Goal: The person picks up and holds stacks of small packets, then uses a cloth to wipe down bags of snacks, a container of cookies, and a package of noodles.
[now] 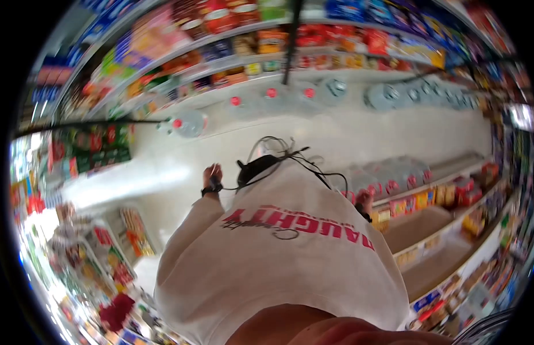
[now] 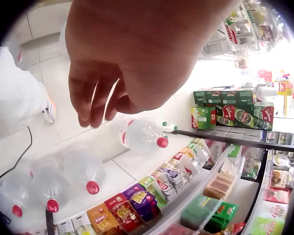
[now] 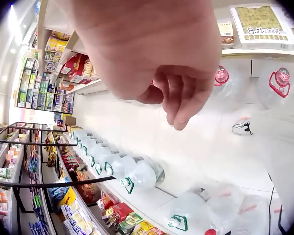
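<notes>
My left hand [image 1: 213, 174] hangs beside my body above the shop floor, and nothing is in it. In the left wrist view, the fingers [image 2: 90, 100] dangle loosely over pale tiles, with a large water bottle [image 2: 143, 133] with a red cap standing just past them. My right hand [image 1: 364, 201] is low at the other side, close to a row of red-capped bottles [image 1: 393, 175]. Its fingers [image 3: 179, 100] curl loosely around nothing in the right wrist view, and handled bottles [image 3: 280, 85] stand beyond it under a shelf.
Stocked shelves [image 1: 221, 57] curve along the front, with large water bottles [image 1: 272, 98] lined up on the floor before them. Green drink cartons [image 1: 100, 146] are stacked at the left. A black pouch [image 1: 258, 168] with loose cables hangs at my front. Low shelves [image 1: 422, 227] run along the right.
</notes>
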Demonstrator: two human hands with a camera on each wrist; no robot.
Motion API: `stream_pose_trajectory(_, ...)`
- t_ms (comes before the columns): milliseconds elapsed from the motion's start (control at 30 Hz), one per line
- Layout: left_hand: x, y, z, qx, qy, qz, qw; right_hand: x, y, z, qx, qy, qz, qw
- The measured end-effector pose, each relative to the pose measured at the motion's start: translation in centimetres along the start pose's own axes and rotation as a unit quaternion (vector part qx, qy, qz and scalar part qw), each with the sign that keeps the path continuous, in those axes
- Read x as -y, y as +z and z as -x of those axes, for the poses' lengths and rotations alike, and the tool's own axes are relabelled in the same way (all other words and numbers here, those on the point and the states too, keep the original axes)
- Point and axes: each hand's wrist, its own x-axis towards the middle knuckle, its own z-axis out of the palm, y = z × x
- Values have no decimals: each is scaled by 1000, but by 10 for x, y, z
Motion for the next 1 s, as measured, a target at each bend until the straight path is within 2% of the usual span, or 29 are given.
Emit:
stream_pose_trajectory(33,9,34,26,-79,-5,49,996,5,-29,-13,16,8,-10,1000)
stream_pose_trajectory(67,18,72,55,-158,-2,98,983,8,-47,-23,-65,15,-27,997)
stream_pose_trajectory(133,35,103,76,-167,-38,55,984,19,-41,-14,-207,-2,-64,976)
stream_pose_trajectory(267,63,146,76,-188,-29,41,981,27,-70,-6,-251,-26,-105,962)
stream_pose_trajectory(333,64,168,83,-121,-26,-11,992,20,-112,-20,-260,-3,-135,956)
stream_pose_trajectory(433,69,210,97,-88,3,-59,994,21,-128,-15,-296,51,-185,936)
stream_pose_trajectory(533,72,243,108,-83,22,-74,994,9,-163,-22,-237,45,-183,953)
stream_pose_trajectory(567,70,233,97,-71,19,-88,993,15,-146,-15,-293,33,-180,938)
stream_pose_trajectory(633,59,202,57,-12,4,-148,989,14,-153,-16,-251,34,-173,952)
stream_pose_trajectory(667,63,227,70,-56,11,-119,991,9,-157,-17,-231,34,-169,958)
stream_pose_trajectory(700,65,238,67,-76,-17,-114,990,9,-152,-16,-279,33,-243,928)
stream_pose_trajectory(733,62,250,62,-94,-45,-108,989,12,-144,-15,-297,30,-254,920)
stream_pose_trajectory(800,59,252,17,-89,-70,-141,983,17,-127,-13,-332,23,-272,903)
stream_pose_trajectory(833,63,268,8,-72,-65,-129,987,15,-127,-13,-318,22,-260,911)
stream_pose_trajectory(867,73,285,-1,-57,-60,-116,990,9,-139,-13,-306,21,-246,920)
stream_pose_trajectory(900,85,304,-7,-30,-42,-129,990,-10,-181,-24,-210,16,-167,963)
stream_pose_trajectory(933,97,331,-10,-2,-23,-139,990,-51,-243,-64,-258,21,-188,948)
stream_pose_trajectory(1000,119,384,-5,15,-39,-150,988,-24,-236,-87,-280,-20,-186,942)
